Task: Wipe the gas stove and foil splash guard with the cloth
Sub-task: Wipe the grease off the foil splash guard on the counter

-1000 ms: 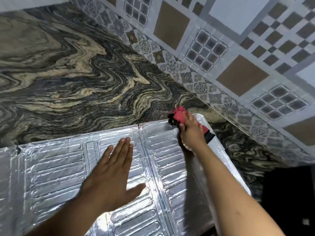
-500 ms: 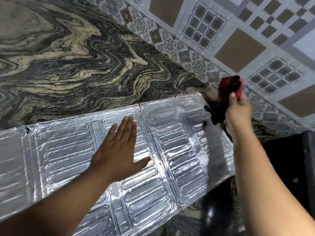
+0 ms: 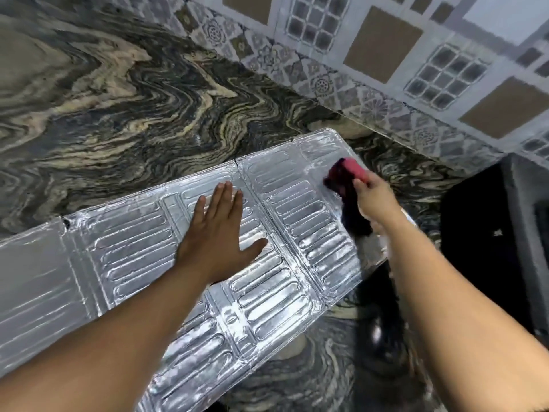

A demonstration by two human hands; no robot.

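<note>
The embossed silver foil splash guard (image 3: 127,251) lies flat across the marbled countertop, its panels joined by creases. My left hand (image 3: 221,230) presses flat on the middle panel, fingers spread. My right hand (image 3: 375,197) grips a red and black cloth (image 3: 346,176) and holds it against the right-hand panel near its far corner; a dark end of the cloth hangs down under my wrist. The gas stove is not clearly visible.
The swirled grey and beige stone counter (image 3: 148,114) runs behind and in front of the guard. A patterned tile wall (image 3: 386,52) rises along the back right. A dark block-like object (image 3: 487,233) stands at the right edge, beside the guard's end.
My right hand lifted the cloth off the guard's far corner, swung it out past the right edge, and has now brought it back onto the right panel. My left hand stayed pressed flat.
</note>
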